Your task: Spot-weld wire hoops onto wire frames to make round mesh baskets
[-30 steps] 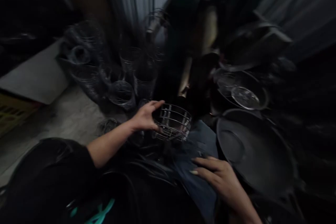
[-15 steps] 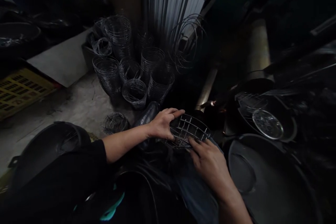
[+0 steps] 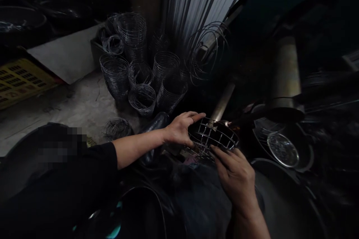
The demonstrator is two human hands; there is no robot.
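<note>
A small round wire cage (image 3: 213,139) of bright metal bars sits between both hands, over my lap. My left hand (image 3: 181,129) grips its left rim, fingers curled over the top. On the near right side my right hand (image 3: 233,171) holds its edge with fingertips pressed on the wires. A dark metal arm with a copper-coloured tip (image 3: 229,123) touches or nearly touches the cage's far rim.
Several stacks of wire rings (image 3: 140,71) stand on the concrete floor ahead. A yellow crate (image 3: 19,82) and a grey board (image 3: 66,54) lie at left. Dark round pans (image 3: 283,149) crowd the right. A metal cylinder (image 3: 284,69) rises at right.
My right hand came up from my lap and took hold of the cage. Both hands carried the cage a little to the right, up to the copper tip.
</note>
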